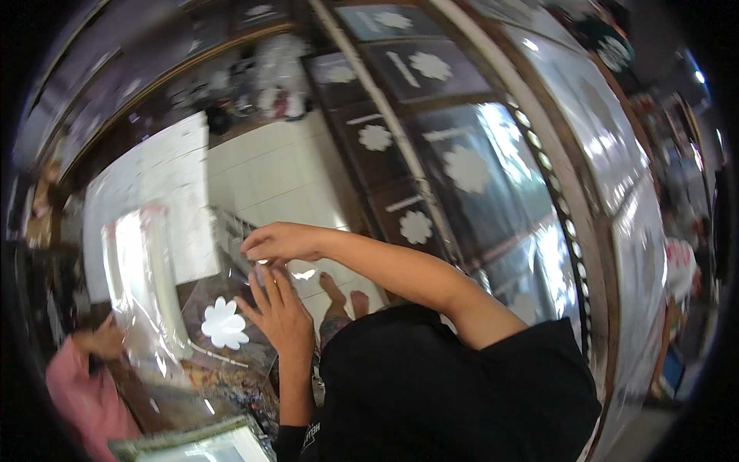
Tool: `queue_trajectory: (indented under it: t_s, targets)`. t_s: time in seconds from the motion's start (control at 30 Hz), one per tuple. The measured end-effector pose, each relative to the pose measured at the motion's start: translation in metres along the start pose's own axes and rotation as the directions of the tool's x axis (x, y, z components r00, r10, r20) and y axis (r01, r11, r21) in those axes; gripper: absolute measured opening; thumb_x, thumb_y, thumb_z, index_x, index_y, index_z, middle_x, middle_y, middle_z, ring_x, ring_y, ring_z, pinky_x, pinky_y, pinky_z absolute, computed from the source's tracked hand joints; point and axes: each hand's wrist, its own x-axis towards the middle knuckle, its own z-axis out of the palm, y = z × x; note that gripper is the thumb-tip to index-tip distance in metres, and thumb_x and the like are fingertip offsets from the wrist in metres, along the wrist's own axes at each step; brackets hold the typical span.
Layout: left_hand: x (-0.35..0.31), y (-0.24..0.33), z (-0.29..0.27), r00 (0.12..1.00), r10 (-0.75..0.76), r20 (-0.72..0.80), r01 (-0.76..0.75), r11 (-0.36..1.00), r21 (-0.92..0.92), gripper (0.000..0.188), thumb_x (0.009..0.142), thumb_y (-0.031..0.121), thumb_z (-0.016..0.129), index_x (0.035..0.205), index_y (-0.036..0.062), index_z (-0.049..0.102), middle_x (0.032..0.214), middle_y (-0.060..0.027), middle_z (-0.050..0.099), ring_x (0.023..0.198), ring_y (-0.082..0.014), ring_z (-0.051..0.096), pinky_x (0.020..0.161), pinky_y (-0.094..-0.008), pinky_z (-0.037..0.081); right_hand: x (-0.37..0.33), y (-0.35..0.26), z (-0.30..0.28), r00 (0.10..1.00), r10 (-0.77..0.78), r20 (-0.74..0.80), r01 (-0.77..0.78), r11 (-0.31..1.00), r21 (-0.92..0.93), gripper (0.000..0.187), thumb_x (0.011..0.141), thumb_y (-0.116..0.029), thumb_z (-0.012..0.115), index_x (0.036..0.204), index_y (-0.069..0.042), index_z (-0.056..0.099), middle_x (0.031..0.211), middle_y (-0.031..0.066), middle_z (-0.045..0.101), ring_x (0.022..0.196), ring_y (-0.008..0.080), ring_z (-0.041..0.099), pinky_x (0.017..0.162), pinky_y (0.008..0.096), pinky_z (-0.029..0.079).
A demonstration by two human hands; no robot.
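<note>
A white flower-shaped cutout (223, 323) shows on a transparent plastic sheet (196, 296) at the lower left, with a thin white strip (219, 357) below it. My left hand (283, 314) lies over the sheet's right side, fingers stretched and apart. Just above it, my right hand (281, 242) reaches across from the right. Its fingers curl closed at the sheet's upper right edge, where clear film glints between the two hands. The right fingertips are partly hidden, so the exact grip is hard to see.
A co-worker in a pink sleeve (85, 393) has a hand by shiny clear plastic (138, 285) at left. Behind lies a white board (154, 185). Dark panels with white flower shapes (466, 169) fill a wooden rack to the right. A framed pane (200, 446) sits at the bottom.
</note>
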Motion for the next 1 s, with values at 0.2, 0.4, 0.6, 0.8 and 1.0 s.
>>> queue_trajectory:
  t_s: [0.2,0.4,0.6,0.8,1.0]
  targets:
    - [0.003,0.044,-0.008,0.982,0.185,0.032,-0.167,0.939,-0.302,0.067,0.085,0.029,0.070,0.140,-0.0011,0.049,0.155,-0.0231,0.037,0.146,-0.0442,0.029,0.115,-0.0700,0.013,-0.056,0.010,-0.058,0.960,-0.219,-0.177,0.194,0.970,-0.149,0.033,0.093,-0.005,0.053,0.124,0.003,0.062,0.111,0.0135,0.068,0.096,0.0219,0.071,0.081,0.0323,0.057]
    - [-0.012,0.043,-0.002,0.963,0.251,-0.099,-0.267,0.839,-0.474,0.065,0.085,0.029,0.073,0.140,0.0026,0.050,0.156,-0.0254,0.035,0.146,-0.0475,0.027,0.116,-0.0685,0.015,-0.205,-0.045,-0.140,0.731,-0.304,-0.611,0.116,0.938,-0.328,0.042,0.095,-0.001,0.054,0.138,-0.004,0.054,0.138,0.0126,0.057,0.108,0.0249,0.069,0.089,0.0331,0.059]
    - [-0.033,-0.020,0.043,0.999,0.002,0.042,0.012,0.945,-0.327,0.060,0.089,0.022,0.068,0.142,0.0005,0.049,0.157,-0.0257,0.032,0.147,-0.0467,0.025,0.118,-0.0636,0.015,-0.370,-0.029,-0.199,0.381,-0.291,-0.878,0.047,0.954,-0.296,0.058,0.096,-0.008,0.054,0.152,-0.011,0.038,0.154,0.0084,0.044,0.125,0.0255,0.058,0.100,0.0357,0.046]
    - [-0.074,-0.095,0.083,0.970,-0.241,0.036,0.243,0.968,-0.065,0.058,0.094,0.024,0.064,0.145,0.0019,0.047,0.158,-0.0255,0.031,0.147,-0.0455,0.025,0.117,-0.0627,0.018,-0.498,0.060,-0.239,0.054,-0.261,-0.964,0.386,0.896,-0.221,0.059,0.097,-0.006,0.051,0.153,-0.007,0.033,0.157,0.0086,0.038,0.137,0.0267,0.049,0.103,0.0370,0.043]
    - [-0.094,-0.119,0.105,0.952,-0.302,0.054,0.299,0.953,0.050,0.060,0.092,0.029,0.066,0.145,0.0076,0.049,0.158,-0.0289,0.028,0.145,-0.0490,0.027,0.115,-0.0628,0.024,-0.571,0.120,-0.267,-0.203,-0.159,-0.966,0.398,0.888,-0.230,0.061,0.093,0.005,0.049,0.150,-0.006,0.031,0.153,0.0111,0.038,0.137,0.0322,0.047,0.096,0.0347,0.050]
